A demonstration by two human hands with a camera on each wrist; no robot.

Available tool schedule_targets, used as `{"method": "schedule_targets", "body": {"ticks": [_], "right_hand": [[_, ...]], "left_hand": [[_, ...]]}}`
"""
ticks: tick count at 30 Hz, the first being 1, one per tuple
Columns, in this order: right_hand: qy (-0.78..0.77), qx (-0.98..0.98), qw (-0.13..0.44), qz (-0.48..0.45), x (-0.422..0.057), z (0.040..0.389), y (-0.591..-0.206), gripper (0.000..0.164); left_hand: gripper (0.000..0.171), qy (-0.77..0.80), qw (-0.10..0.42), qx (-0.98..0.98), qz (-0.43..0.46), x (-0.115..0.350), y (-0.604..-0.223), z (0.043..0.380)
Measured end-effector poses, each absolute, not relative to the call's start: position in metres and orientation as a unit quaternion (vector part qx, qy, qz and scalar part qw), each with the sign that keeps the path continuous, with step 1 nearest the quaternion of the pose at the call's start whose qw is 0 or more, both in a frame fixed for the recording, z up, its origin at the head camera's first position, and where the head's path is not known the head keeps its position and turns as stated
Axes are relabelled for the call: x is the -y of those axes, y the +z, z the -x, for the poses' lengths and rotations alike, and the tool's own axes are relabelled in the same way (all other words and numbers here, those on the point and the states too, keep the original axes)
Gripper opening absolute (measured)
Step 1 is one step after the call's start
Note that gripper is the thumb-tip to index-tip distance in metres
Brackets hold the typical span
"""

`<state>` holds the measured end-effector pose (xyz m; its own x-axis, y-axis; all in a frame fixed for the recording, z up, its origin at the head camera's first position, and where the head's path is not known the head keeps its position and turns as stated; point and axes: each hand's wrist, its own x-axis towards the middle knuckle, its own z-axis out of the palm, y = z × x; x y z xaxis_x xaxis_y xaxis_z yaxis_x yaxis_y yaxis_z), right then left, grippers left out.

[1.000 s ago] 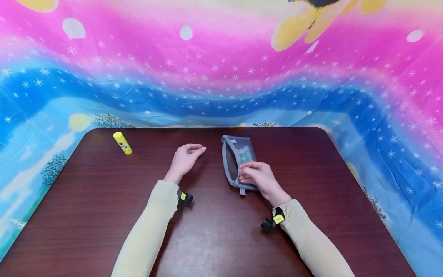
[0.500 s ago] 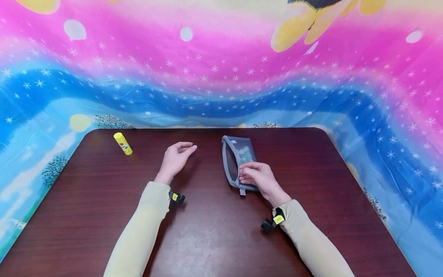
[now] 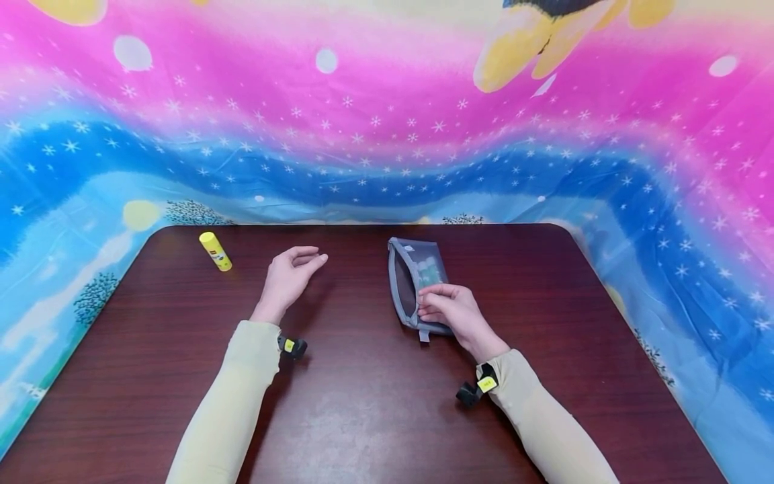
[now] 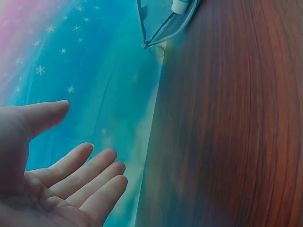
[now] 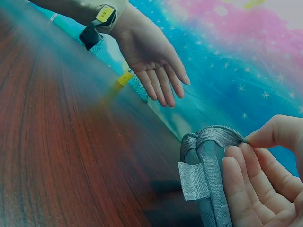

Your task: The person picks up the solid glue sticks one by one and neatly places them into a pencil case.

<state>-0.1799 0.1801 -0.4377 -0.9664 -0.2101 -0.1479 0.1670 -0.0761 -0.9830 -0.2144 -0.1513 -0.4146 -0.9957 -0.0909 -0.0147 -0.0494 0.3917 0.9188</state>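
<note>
My right hand (image 3: 456, 312) pinches the near part of the open edge of a grey mesh zipper pouch (image 3: 395, 282). In the right wrist view the thumb and fingertips grip the zipper edge of the pouch (image 5: 215, 184), and a fabric tab (image 5: 194, 181) sticks out at its end. The pouch's mouth gapes toward the left. Green-and-white things (image 3: 430, 271) show through the mesh. My left hand (image 3: 287, 279) hovers over the table left of the pouch, holding nothing. In the left wrist view its fingers (image 4: 94, 177) are extended, thumb apart.
A yellow capped tube (image 3: 216, 252), resembling a glue stick, stands at the back left of the dark wooden table (image 3: 357, 417). A colourful patterned cloth (image 3: 363, 134) hangs around the back and sides. Both wrists carry small black cameras.
My left hand has moved left, away from the pouch and closer to the yellow tube. The right hand and the pouch have stayed in place.
</note>
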Motion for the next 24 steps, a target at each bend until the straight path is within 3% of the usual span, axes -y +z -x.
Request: {"method": "schedule_targets", "body": {"ticks": [6, 16, 24], "right_hand": [[-0.734, -0.667, 0.129, 0.016, -0.180, 0.180, -0.438, 0.023], [-0.732, -0.669, 0.131, 0.017, -0.180, 0.180, -0.438, 0.036], [-0.732, -0.668, 0.130, 0.014, -0.180, 0.180, -0.438, 0.029]], "left_hand": [[0.056, -0.555, 0.024, 0.830, -0.043, 0.162, -0.413, 0.212], [0.054, -0.559, 0.040, 0.826, -0.050, 0.175, -0.412, 0.208], [0.058, -0.558, 0.044, 0.827, -0.060, 0.186, -0.412, 0.202]]}}
